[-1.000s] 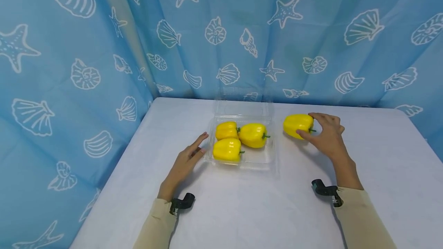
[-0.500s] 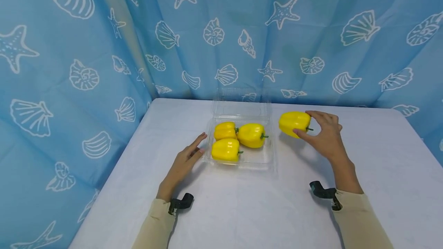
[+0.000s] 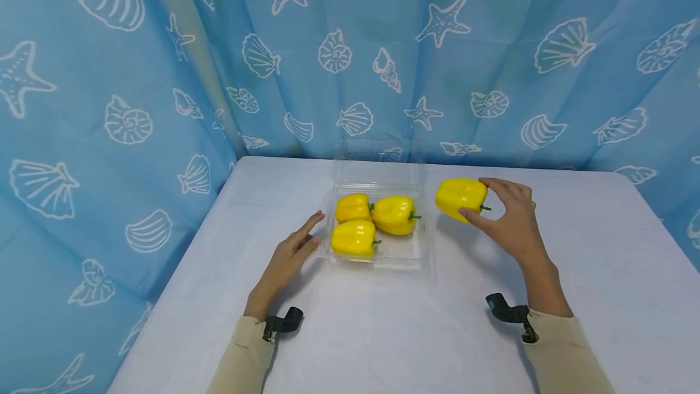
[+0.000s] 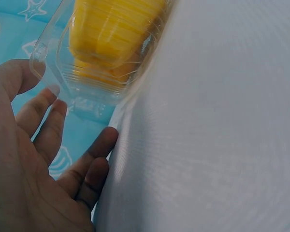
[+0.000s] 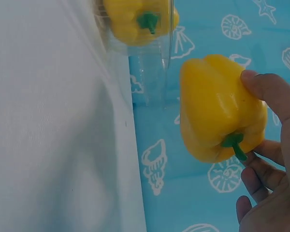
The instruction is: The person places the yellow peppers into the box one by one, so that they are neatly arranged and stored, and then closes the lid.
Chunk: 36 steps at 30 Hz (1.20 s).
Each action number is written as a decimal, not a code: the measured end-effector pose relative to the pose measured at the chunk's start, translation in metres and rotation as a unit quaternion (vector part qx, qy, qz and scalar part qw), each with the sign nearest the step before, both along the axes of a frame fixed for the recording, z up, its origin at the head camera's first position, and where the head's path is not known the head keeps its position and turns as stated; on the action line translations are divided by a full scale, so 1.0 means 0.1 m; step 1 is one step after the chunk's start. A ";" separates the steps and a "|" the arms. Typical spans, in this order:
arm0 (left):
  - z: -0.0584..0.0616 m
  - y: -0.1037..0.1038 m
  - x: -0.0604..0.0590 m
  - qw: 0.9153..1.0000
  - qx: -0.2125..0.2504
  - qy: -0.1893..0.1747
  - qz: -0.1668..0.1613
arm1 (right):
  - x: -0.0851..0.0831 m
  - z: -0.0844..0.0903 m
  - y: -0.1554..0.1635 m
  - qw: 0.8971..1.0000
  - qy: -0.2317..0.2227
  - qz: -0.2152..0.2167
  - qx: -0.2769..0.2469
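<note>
Since a second ago your right hand (image 3: pixel 505 217) has lifted the loose glossy yellow bell pepper (image 3: pixel 460 197) off the white tabletop (image 3: pixel 383 321) and carried it a little toward the clear plastic clamshell tray (image 3: pixel 404 254), so it is on its way to joining the three yellow peppers (image 3: pixel 374 221) lying inside. From the head view, your left hand (image 3: pixel 290 257) rests flat, fingers straight, just beside the tray's left edge. At the left wrist, those straight fingers (image 4: pixel 48 130) appear to touch the tray corner (image 4: pixel 43 53), though blur makes contact uncertain. At the right wrist, thumb and curled fingers (image 5: pixel 266 92) pinch the pepper (image 5: pixel 217 113) at its stem end, clear of the tabletop (image 5: pixel 53 121).
</note>
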<state>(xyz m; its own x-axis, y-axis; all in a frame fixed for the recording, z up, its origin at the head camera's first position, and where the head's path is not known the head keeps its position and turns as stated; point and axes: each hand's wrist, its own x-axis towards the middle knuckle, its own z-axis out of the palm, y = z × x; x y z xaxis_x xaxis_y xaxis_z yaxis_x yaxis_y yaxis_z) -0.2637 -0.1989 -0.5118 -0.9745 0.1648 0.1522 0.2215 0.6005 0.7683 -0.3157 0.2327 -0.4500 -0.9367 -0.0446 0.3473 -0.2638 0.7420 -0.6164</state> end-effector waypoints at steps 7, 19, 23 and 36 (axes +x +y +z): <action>0.00 -0.02 0.01 1.000 0.002 0.001 -0.004 | 0.08 0.06 -0.08 1.000 0.003 0.002 -0.006; 0.00 -0.01 0.01 1.000 0.002 -0.002 0.000 | 0.18 0.11 -0.17 0.999 0.005 0.031 -0.018; 0.00 0.00 0.00 1.000 0.004 0.004 -0.002 | 0.19 0.11 -0.19 0.999 0.007 0.035 -0.018; 0.00 0.01 0.00 1.000 0.001 -0.002 0.004 | 0.24 0.12 -0.31 0.998 0.002 0.060 -0.033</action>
<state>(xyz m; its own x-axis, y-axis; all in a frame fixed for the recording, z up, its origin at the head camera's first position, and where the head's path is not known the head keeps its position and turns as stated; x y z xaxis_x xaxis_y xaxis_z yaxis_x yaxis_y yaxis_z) -0.2640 -0.1983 -0.5121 -0.9763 0.1566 0.1493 0.2142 0.6008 0.7702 -0.2916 0.2020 -0.4381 -0.9249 -0.1335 0.3560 -0.3503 0.6630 -0.6616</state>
